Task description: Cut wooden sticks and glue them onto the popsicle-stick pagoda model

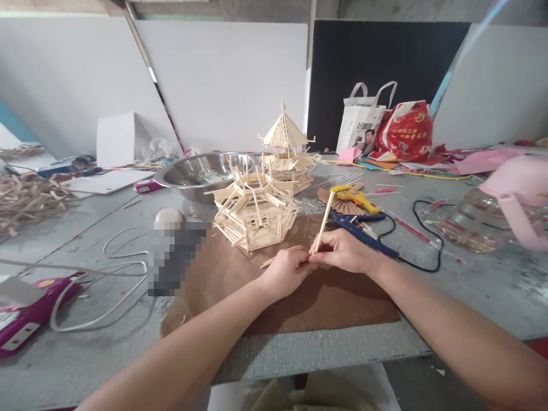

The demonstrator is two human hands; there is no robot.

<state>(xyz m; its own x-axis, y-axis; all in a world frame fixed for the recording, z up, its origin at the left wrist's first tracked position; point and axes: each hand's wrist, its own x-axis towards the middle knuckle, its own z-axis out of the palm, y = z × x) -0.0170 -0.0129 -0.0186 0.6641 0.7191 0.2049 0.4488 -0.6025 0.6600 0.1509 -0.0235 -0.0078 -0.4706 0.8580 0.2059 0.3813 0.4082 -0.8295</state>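
Note:
My right hand is closed, pinching a pale wooden stick that stands up at a slant from its fingertips. Against it, fingertips touching, my left hand is closed too; the end of a second wooden stick pokes out behind it, and the rest is hidden by the fingers. Both hands are low over a brown board. Just beyond them, at the board's far edge, rests an open-topped, many-sided stick frame. Behind that rises a stick pavilion with a pointed roof.
Blue-handled pliers and a yellow tool lie beyond my right hand, near a black cord. A steel basin sits behind the frame. A pink-lidded jug stands right; a purple power strip and white cable lie left.

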